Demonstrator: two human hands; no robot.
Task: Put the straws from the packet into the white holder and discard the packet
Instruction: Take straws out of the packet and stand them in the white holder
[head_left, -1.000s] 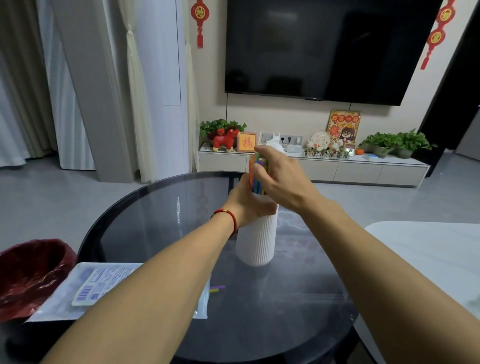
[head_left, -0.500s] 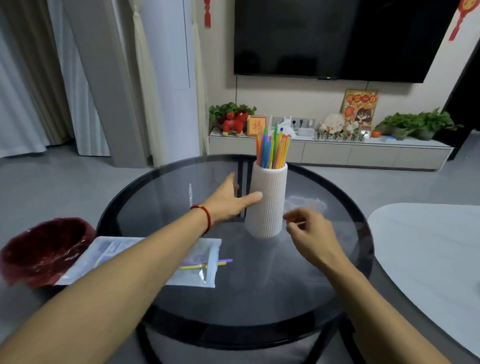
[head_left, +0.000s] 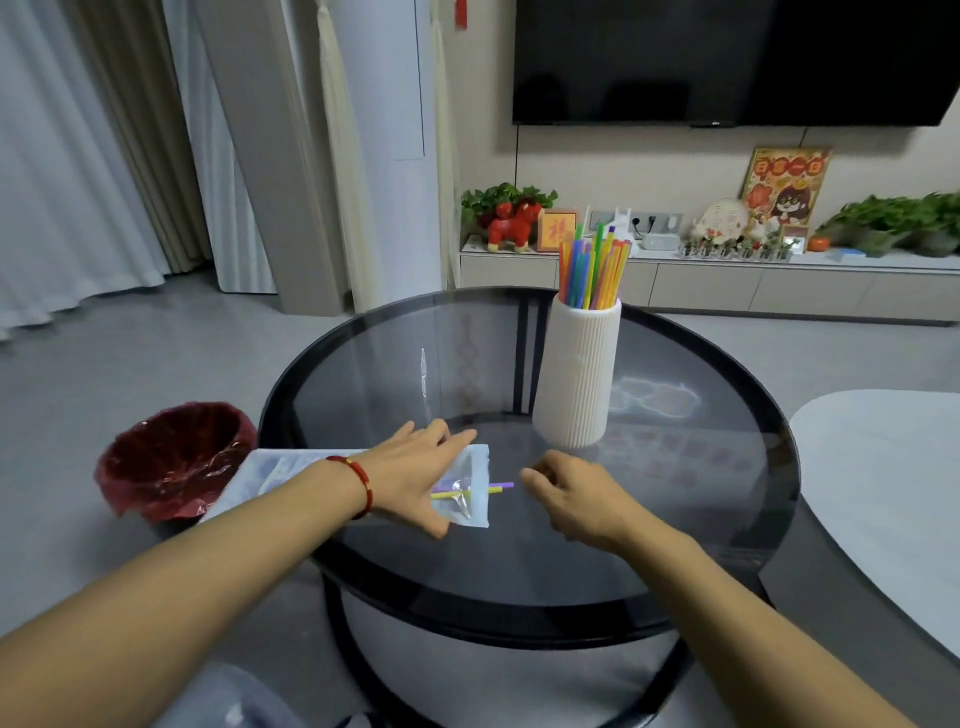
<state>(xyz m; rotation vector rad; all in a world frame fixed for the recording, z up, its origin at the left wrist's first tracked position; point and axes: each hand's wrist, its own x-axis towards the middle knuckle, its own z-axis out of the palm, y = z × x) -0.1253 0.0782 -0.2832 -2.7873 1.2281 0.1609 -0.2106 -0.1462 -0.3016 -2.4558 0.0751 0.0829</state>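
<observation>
White and ribbed, the holder (head_left: 576, 374) stands upright on the dark glass tabletop (head_left: 701, 493), full of bright straws (head_left: 592, 270). Your left hand (head_left: 415, 470) lies flat on the clear packet (head_left: 470, 488) at the tabletop's 9 o'clock side, fingers spread wide. Two straws (head_left: 496, 488), one yellow and one purple, poke out of the packet's open end. Your right hand (head_left: 571, 499) hangs just beside their tips, fingers loosely curled and holding nothing. At 9 o'clock, off the tabletop, sits a red-lined bin (head_left: 171, 462).
</observation>
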